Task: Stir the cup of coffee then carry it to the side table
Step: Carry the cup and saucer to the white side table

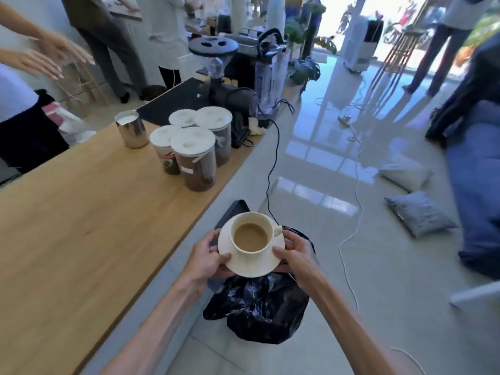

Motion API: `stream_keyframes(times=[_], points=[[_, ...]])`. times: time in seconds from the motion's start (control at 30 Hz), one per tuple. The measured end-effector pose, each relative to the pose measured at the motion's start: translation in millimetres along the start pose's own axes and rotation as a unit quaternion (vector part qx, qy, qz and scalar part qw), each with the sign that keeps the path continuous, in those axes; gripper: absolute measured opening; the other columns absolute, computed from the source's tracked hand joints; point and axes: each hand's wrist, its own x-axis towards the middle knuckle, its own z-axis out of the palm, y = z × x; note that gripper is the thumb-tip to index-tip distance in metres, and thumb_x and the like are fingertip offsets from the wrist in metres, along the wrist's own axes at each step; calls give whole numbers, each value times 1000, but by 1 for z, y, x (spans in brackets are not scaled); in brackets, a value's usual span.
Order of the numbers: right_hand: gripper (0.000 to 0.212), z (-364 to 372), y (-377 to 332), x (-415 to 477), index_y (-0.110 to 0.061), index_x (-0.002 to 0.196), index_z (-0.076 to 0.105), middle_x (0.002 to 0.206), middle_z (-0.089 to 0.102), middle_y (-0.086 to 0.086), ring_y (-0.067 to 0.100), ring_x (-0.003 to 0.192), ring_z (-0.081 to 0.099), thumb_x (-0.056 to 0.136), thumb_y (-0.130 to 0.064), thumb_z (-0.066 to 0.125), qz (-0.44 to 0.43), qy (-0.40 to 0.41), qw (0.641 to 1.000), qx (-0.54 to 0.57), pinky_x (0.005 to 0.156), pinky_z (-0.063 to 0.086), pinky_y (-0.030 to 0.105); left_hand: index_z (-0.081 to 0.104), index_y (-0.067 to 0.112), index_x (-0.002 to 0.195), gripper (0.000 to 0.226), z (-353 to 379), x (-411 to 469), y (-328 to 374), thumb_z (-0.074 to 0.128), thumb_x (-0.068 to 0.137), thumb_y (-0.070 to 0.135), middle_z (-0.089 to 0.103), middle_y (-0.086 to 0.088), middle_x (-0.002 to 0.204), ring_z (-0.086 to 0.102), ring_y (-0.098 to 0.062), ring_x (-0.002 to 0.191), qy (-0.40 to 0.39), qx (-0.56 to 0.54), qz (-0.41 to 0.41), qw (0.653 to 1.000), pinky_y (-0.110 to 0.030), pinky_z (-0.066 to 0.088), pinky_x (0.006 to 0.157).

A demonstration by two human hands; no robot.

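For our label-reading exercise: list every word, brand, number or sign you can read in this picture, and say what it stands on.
No text can be read anywhere in this picture.
White sticker on the front lidded jar: blank or too blurred to read.
Printed band on the jar behind it: a dark mark, not legible.
Cup, saucer, steel milk jug, coffee grinder: no lettering visible.

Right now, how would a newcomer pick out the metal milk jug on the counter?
Start at the long wooden counter. Near its far end stand four white-lidded clear canisters of brown coffee. Just left of them is the shiny steel milk jug: the only metal, lidless vessel, with white milk showing inside.
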Motion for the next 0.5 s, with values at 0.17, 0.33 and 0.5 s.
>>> stream_keyframes(times=[0.17,0.33,0.5], points=[[39,-91,-7,-16,-14,124,64,108,76,13,33,100,72,89,3,63,-5,50,998,21,67,63,44,56,23,133,54,93,5,10,60,94,-15,76,-18,111,75,-36,101,-49,34,6,998,-43,67,62],[41,-191,-13,-35,-13,126,64,107,76,14,33,94,73,88,2,63,-1,104,994,42,66,63,47,61,19,132,52,196,10,13,61,93,-16,74,-19,117,75,-37,104,-99,61,6,993,-43,67,63],[41,-278,-14,-54,-16,121,67,104,77,11,32,91,74,86,4,61,-2,158,985,65,62,61,40,59,19,133,55,294,15,15,60,92,-18,72,-22,119,75,-39,101,-157,77,-6,984,-42,66,59]])
